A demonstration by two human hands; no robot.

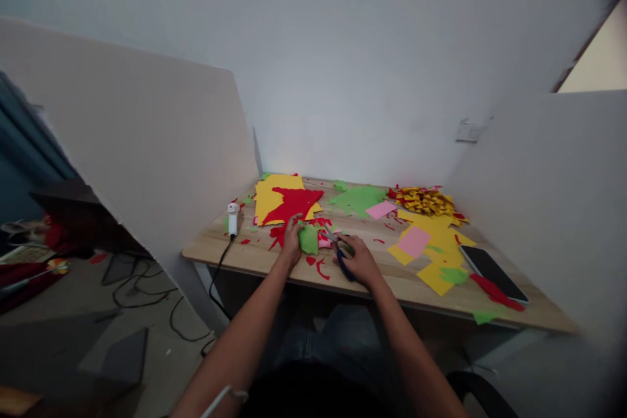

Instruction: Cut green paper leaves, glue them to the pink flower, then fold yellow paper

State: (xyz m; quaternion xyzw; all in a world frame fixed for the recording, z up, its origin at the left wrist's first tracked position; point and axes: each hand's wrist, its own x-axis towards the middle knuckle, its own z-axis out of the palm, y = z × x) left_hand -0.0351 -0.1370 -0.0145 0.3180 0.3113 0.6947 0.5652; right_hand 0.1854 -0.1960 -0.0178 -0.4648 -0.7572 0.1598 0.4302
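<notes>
Near the table's front edge, my left hand (292, 241) grips a small piece of green felt (308, 240). My right hand (361, 261) is wrapped round the handles of a pair of scissors (341, 249) with dark blue grips. The blades point up and left, close to the felt's right side, and look slightly parted; I cannot tell if they touch it. Red scraps (322, 269) lie around both hands. Just beyond my left hand, a large red sheet (294, 204) lies over yellow sheets (267, 194). A pink piece (324, 240) shows between the felt and the blades.
A white corded device (232, 219), perhaps a glue gun, stands at the left edge. Behind lie a green sheet (360, 199) and a heap of yellow strips (425, 201). A phone-like dark slab (492, 273) lies right, near yellow pieces (435, 278). Partitions flank the table.
</notes>
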